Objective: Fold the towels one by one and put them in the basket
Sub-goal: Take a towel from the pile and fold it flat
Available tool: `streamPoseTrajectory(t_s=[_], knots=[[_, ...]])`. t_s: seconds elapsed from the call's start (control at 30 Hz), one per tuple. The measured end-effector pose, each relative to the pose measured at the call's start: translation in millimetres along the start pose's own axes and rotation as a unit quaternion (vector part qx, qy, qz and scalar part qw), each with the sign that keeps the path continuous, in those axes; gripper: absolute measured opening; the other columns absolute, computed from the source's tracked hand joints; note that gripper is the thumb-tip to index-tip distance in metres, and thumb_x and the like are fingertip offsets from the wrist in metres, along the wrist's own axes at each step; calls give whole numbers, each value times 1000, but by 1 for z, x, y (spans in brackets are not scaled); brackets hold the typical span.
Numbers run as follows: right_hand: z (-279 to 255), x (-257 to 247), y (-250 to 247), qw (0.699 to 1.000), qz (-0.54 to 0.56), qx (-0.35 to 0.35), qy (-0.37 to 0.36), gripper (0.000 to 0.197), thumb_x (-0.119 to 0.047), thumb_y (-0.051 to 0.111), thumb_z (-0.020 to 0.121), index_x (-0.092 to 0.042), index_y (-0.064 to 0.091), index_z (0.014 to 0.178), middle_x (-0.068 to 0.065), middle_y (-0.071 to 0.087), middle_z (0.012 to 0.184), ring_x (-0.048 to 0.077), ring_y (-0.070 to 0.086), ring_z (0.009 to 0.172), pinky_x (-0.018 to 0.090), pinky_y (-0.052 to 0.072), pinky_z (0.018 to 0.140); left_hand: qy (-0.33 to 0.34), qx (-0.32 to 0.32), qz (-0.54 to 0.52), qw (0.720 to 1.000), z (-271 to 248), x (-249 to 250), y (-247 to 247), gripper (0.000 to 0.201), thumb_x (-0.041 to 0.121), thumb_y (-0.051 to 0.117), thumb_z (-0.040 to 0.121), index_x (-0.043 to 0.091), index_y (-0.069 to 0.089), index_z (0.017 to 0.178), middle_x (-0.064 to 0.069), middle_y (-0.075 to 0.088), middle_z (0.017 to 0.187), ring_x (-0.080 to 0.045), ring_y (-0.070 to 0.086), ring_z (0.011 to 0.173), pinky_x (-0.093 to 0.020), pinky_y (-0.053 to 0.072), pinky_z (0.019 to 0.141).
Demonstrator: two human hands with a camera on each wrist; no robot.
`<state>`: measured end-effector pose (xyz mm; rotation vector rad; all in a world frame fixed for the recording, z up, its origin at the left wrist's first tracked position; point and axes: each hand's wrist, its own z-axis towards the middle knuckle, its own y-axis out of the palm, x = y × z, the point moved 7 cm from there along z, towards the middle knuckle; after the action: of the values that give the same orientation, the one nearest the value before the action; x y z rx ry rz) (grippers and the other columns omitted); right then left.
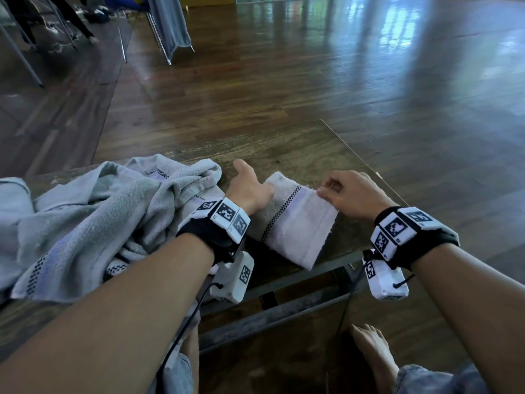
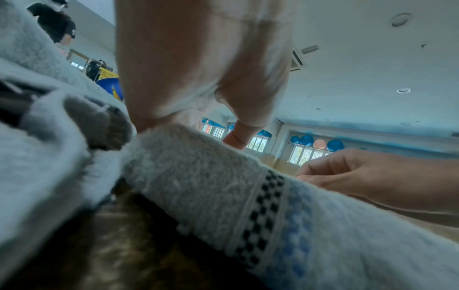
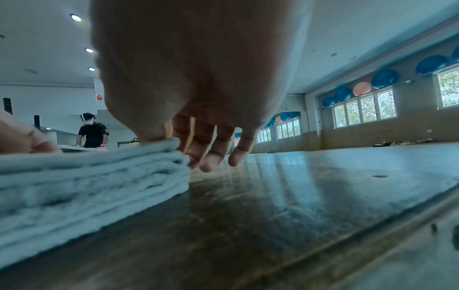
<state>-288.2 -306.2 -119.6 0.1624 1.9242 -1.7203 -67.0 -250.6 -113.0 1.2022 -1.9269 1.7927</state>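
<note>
- Grey terry, folded into a thick stack of layers, makes up the folded towel [image 1: 295, 223]; it lies on the wooden table [image 1: 298, 149] near the front edge, its checkered band [image 1: 279, 213] running across the top.
- Left hand [image 1: 250, 189] rests on the towel's left end, thumb stretched toward the far side; from the left wrist view the fingers look straight rather than curled (the palm presses down on the pile).
- Right hand [image 1: 352, 194] pinches the towel's right corner, thumb on top; in the right wrist view the fingertips [image 3: 207, 166] hang beside the layered edge.
- Unfolded towels [image 1: 99, 220] lie crumpled in a heap to the left, touching the folded one.
- Both wrists carry marker-covered bands [image 1: 227, 220].
</note>
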Motion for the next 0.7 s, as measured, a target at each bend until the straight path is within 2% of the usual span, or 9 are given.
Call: streamPoseTrajectory(t_s=[0.1,0.17,0.27,0.33,0.47,0.53,0.6,0.63,0.7], knots=[[-6,2,0,999,23,-3,-22,24,-55,64,88,-32,64,82,-9,66,89,10,61,85,36,52,79,32,4,50,998,0,0,0,39,29,64,86,6,54,117,-8,62,112,-24,59,101,-33,44,77],[-8,2,-2,999,32,-4,-38,22,-50,69,87,-30,65,79,-10,65,83,5,56,79,30,45,72,62,9,68,996,-1,3,1,16,25,64,87,10,62,91,-9,68,98,-27,64,96,-35,49,78],[-12,1,-5,998,25,0,-57,21,-41,73,87,-27,64,74,-10,63,76,3,53,75,25,38,65,85,22,54,995,-3,6,3,12,22,59,92,11,55,94,-8,65,96,-27,62,92,-39,49,80],[-14,1,-9,998,21,13,-64,23,-37,72,87,-25,63,70,-9,63,71,3,54,72,27,42,64,111,40,49,992,-6,12,2,12,21,56,94,12,50,99,-7,63,94,-27,61,89,-40,49,82],[-18,2,-11,998,-4,-2,-63,22,-34,69,86,-22,62,68,-8,63,66,3,54,70,32,49,65,204,145,165,954,-17,40,-14,17,29,60,90,15,51,95,-1,61,89,-24,58,84,-45,36,100],[-20,1,-10,998,-4,-17,-63,20,-36,69,87,-24,62,73,-8,64,71,5,57,72,32,50,65,196,95,210,953,-19,47,-12,22,35,59,86,13,56,84,-7,64,80,-28,63,79,-44,47,94],[-23,0,-8,997,0,-43,-69,15,-35,69,88,-26,62,78,-8,66,73,6,59,71,29,50,66,159,11,237,958,-20,46,-3,30,36,59,81,13,51,63,-18,62,75,-34,65,73,-38,55,72],[-25,-1,-6,995,8,-59,-74,13,-33,70,87,-26,62,79,-8,67,68,5,59,65,26,49,64,146,-20,260,954,-21,44,3,34,37,59,80,14,47,58,-17,61,74,-33,63,70,-34,50,63],[-30,-6,-4,991,36,-96,-91,10,-27,71,86,-26,62,81,-13,65,57,2,53,50,22,45,58,137,-69,301,941,-25,40,17,39,46,59,82,15,48,60,-8,55,69,-29,56,68,-32,41,62]])
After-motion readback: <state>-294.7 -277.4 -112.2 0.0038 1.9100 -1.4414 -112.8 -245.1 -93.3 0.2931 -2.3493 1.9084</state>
